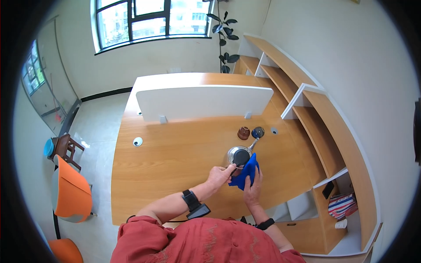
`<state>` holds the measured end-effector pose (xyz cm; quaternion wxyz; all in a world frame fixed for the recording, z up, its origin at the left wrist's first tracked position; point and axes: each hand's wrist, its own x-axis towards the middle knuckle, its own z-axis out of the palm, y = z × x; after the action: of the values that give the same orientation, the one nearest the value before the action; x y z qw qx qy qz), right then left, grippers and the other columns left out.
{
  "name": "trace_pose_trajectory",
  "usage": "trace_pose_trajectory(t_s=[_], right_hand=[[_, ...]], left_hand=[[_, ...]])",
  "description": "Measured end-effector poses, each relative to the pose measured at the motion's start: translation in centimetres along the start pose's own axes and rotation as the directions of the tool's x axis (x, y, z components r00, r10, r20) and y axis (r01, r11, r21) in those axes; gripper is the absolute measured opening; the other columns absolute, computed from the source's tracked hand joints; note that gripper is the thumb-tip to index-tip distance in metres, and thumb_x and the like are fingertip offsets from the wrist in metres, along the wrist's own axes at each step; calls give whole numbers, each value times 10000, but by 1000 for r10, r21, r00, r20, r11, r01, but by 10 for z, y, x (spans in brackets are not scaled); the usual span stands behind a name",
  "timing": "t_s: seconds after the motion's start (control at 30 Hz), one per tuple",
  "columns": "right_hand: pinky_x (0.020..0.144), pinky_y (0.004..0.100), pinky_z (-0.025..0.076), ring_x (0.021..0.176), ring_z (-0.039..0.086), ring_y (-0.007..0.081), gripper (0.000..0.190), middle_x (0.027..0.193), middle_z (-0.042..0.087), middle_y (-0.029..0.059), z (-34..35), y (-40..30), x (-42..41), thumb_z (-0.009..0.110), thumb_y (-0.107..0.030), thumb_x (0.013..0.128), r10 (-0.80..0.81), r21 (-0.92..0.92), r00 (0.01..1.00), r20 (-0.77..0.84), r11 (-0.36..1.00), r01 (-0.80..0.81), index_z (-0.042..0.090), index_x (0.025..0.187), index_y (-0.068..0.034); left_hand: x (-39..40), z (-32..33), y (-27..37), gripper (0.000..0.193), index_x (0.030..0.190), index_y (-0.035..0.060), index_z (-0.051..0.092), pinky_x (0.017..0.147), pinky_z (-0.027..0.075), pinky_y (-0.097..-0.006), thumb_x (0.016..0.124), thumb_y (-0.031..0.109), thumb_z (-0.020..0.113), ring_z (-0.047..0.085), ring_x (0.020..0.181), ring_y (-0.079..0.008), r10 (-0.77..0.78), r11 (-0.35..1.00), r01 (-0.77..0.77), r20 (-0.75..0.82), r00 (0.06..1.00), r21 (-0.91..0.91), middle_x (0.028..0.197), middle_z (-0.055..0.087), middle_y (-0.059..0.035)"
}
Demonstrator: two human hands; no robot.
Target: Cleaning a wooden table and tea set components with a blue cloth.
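Observation:
A shiny metal kettle or pot (234, 152) with a spout and a black top part is over the wooden desk, in front of me. My left hand (221, 176) is closed on its dark handle. A blue cloth (246, 176) lies against the near right side of the vessel, and my right hand (253, 187) holds it. Just beyond stand a brown cup (243, 133) and a dark blue cup (258, 132), side by side; both look upside down. Whether the vessel touches the desk cannot be told.
A white divider panel (204, 102) crosses the desk (171, 161) behind the cups. Shelving (317, 131) runs along the right, with a phone (328, 190), a striped bag (342, 206) and a white cup (341, 224) in it. An orange chair (73, 189) stands at left.

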<state>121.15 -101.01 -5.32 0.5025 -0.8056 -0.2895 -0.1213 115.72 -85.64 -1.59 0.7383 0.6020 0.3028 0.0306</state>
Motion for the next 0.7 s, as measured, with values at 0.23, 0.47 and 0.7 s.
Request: trace_pose_trajectory(t_s=[0.23,0.47,0.7], right_hand=[[1001,358,354,1150,485,273,407,1236,494,180,-26,0,20,454,-157,949,-5,149,1000,-7,989,6,419,1307,33],[893,274,429,1004,528,120,290,1103,576,57,-87,-28,38,479,-118,950,83,584,930,358,757,-293,511,1213,1],[896,276,450,1001,554,132,331,1118,576,63,-91,-16,32,494,-104,949,64,775,915,399,509,-374,458,1270,-33]], left_hand=[[-38,-33,40,414,698,16,650,557,416,-248,844,400,600,539,565,-114,76,980,-93,98,992,179,599,579,-51],[-114,-35,75,357,801,42,613,610,457,-254,859,392,574,585,621,-133,-33,999,27,134,990,44,655,574,-39],[-165,-16,89,377,965,23,593,642,456,-292,912,371,457,543,617,-136,-111,991,120,135,985,-61,657,555,-35]])
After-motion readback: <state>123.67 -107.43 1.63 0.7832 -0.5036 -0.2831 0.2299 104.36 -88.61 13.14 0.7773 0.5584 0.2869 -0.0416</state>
